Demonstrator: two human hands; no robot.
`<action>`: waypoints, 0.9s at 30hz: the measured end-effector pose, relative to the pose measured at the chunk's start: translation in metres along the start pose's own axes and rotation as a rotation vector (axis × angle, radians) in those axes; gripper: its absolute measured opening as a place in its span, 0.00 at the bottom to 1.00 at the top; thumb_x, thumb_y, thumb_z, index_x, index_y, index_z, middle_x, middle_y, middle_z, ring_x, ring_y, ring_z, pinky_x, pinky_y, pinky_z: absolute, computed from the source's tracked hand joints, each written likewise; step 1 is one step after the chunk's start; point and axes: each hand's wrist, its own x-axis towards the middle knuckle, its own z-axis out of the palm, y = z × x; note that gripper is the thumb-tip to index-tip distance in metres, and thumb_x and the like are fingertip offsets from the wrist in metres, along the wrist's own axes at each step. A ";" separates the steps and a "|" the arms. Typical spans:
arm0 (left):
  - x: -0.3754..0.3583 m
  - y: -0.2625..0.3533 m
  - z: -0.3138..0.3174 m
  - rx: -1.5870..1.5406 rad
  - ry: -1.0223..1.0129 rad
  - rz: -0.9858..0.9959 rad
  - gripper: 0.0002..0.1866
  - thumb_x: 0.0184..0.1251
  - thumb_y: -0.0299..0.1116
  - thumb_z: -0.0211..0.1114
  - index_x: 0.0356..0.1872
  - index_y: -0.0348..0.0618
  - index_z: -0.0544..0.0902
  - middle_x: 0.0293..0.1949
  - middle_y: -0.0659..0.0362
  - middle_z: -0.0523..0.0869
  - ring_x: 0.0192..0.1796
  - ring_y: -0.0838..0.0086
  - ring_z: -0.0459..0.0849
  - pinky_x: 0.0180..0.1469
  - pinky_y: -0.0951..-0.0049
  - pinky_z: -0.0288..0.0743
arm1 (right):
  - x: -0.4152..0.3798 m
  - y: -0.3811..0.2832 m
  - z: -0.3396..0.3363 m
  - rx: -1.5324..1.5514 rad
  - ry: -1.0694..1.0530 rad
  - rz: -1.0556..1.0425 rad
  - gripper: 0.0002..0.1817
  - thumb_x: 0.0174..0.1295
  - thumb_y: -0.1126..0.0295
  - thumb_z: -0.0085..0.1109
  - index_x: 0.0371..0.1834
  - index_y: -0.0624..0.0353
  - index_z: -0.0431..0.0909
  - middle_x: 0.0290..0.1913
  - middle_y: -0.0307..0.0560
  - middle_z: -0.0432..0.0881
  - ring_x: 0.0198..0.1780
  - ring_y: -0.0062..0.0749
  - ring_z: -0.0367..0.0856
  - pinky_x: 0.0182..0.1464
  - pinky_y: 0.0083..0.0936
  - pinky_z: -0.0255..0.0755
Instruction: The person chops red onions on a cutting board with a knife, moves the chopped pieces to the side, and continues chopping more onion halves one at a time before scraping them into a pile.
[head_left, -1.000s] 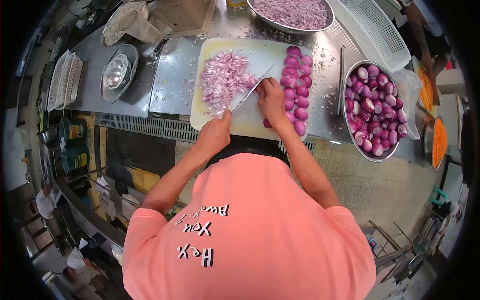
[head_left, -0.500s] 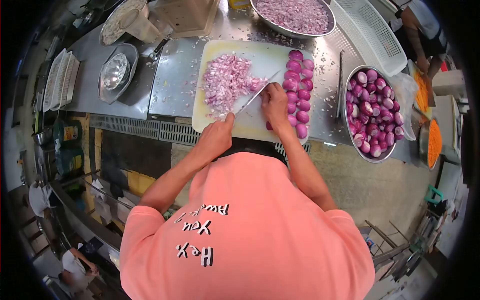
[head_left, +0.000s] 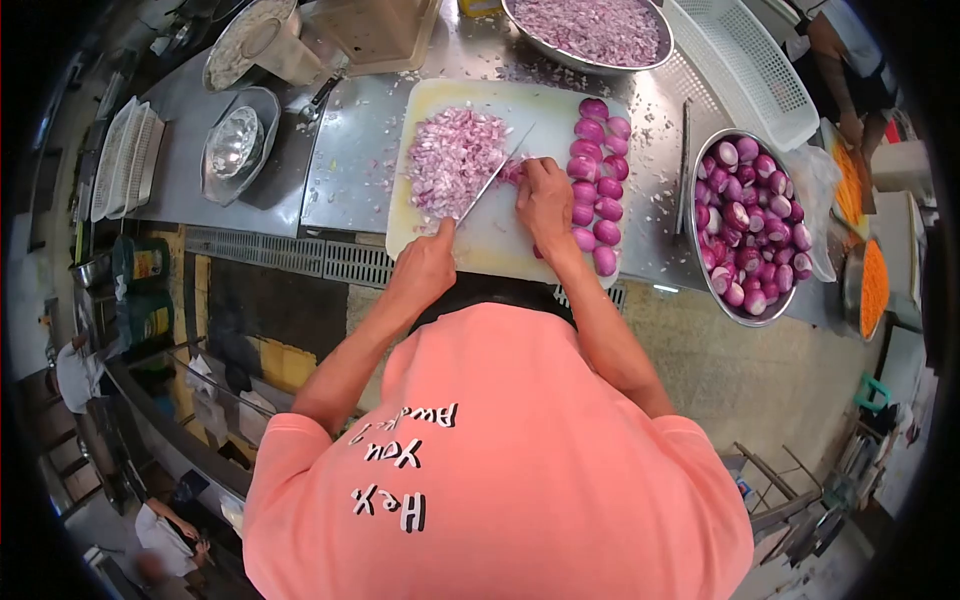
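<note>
Steel knife (head_left: 494,178) tight in left-hand fingers (head_left: 441,238), purple onion (head_left: 515,172) snug in right-hand fingers (head_left: 540,178).

The only words I can read are on my pink shirt (head_left: 570,430), at the lower centre of the frame. White letters with black shadows stand upside down there: "Hey" (head_left: 390,510) lowest, "You" (head_left: 394,455) above it, then what looks like "Awake?" (head_left: 434,415), partly lost in a fold. At the left edge, two green jugs (head_left: 127,290) carry labels (head_left: 153,262) too small and blurred for me to read.
</note>
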 end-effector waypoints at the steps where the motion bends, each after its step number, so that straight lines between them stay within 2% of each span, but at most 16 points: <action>1: 0.002 -0.004 0.001 0.021 0.002 0.007 0.11 0.57 0.18 0.54 0.42 0.30 0.70 0.22 0.35 0.79 0.30 0.36 0.81 0.34 0.42 0.73 | 0.001 -0.003 -0.002 -0.034 -0.016 0.015 0.07 0.56 0.78 0.58 0.38 0.61 0.80 0.40 0.55 0.80 0.42 0.53 0.79 0.43 0.43 0.74; 3: 0.004 0.001 -0.002 0.040 0.007 0.024 0.11 0.57 0.18 0.54 0.42 0.31 0.70 0.22 0.35 0.80 0.31 0.36 0.81 0.34 0.41 0.73 | 0.005 -0.004 -0.007 -0.074 -0.023 0.028 0.07 0.56 0.77 0.58 0.39 0.61 0.80 0.40 0.55 0.79 0.41 0.54 0.79 0.42 0.44 0.74; 6: -0.001 0.014 -0.011 -0.011 -0.024 -0.080 0.14 0.58 0.18 0.54 0.46 0.29 0.71 0.24 0.34 0.81 0.32 0.35 0.81 0.35 0.41 0.73 | 0.007 -0.005 -0.006 -0.022 -0.058 0.084 0.07 0.57 0.78 0.57 0.39 0.62 0.78 0.39 0.56 0.78 0.39 0.57 0.80 0.40 0.46 0.74; 8: 0.003 -0.002 0.009 0.057 -0.058 -0.009 0.18 0.58 0.19 0.53 0.52 0.27 0.71 0.25 0.34 0.81 0.32 0.36 0.82 0.35 0.41 0.73 | 0.005 0.000 -0.001 0.049 -0.021 0.036 0.07 0.58 0.78 0.57 0.39 0.63 0.79 0.39 0.58 0.78 0.37 0.59 0.79 0.39 0.48 0.74; 11: 0.002 0.008 -0.002 -0.006 -0.010 0.013 0.22 0.59 0.19 0.54 0.56 0.26 0.70 0.25 0.35 0.81 0.32 0.38 0.82 0.35 0.43 0.74 | 0.006 0.001 0.000 0.094 -0.025 0.040 0.06 0.57 0.80 0.56 0.37 0.64 0.80 0.38 0.58 0.78 0.38 0.59 0.80 0.40 0.47 0.74; 15: 0.000 0.014 -0.001 -0.006 -0.046 -0.030 0.21 0.59 0.19 0.54 0.55 0.25 0.71 0.24 0.36 0.81 0.31 0.39 0.82 0.34 0.44 0.74 | 0.006 0.000 0.001 0.163 -0.013 0.054 0.05 0.57 0.80 0.56 0.35 0.65 0.80 0.37 0.58 0.78 0.39 0.59 0.80 0.41 0.46 0.75; 17: 0.006 0.005 0.008 0.070 -0.030 0.021 0.21 0.58 0.19 0.54 0.54 0.25 0.71 0.23 0.35 0.80 0.30 0.39 0.82 0.34 0.44 0.74 | 0.007 -0.001 -0.003 0.156 -0.026 0.026 0.05 0.56 0.80 0.56 0.34 0.66 0.80 0.35 0.59 0.78 0.39 0.59 0.80 0.42 0.45 0.75; 21: 0.003 0.012 0.003 0.017 0.009 0.022 0.20 0.58 0.19 0.54 0.54 0.25 0.71 0.23 0.35 0.80 0.30 0.38 0.82 0.33 0.44 0.74 | 0.008 0.005 0.001 0.145 -0.003 0.008 0.05 0.55 0.81 0.56 0.34 0.67 0.80 0.34 0.59 0.78 0.37 0.59 0.80 0.41 0.45 0.74; 23: 0.006 0.002 0.022 0.033 -0.026 0.027 0.18 0.58 0.19 0.54 0.51 0.25 0.72 0.22 0.34 0.79 0.30 0.38 0.81 0.33 0.44 0.73 | 0.007 0.002 -0.002 0.145 -0.027 0.041 0.06 0.54 0.82 0.57 0.33 0.67 0.81 0.35 0.59 0.79 0.37 0.59 0.80 0.41 0.45 0.74; 27: 0.001 0.019 0.004 -0.057 0.000 0.024 0.15 0.61 0.21 0.54 0.48 0.26 0.72 0.24 0.34 0.80 0.30 0.37 0.80 0.32 0.44 0.71 | 0.002 0.012 -0.001 0.114 -0.043 0.017 0.06 0.53 0.83 0.56 0.34 0.67 0.81 0.35 0.60 0.79 0.38 0.59 0.80 0.42 0.45 0.74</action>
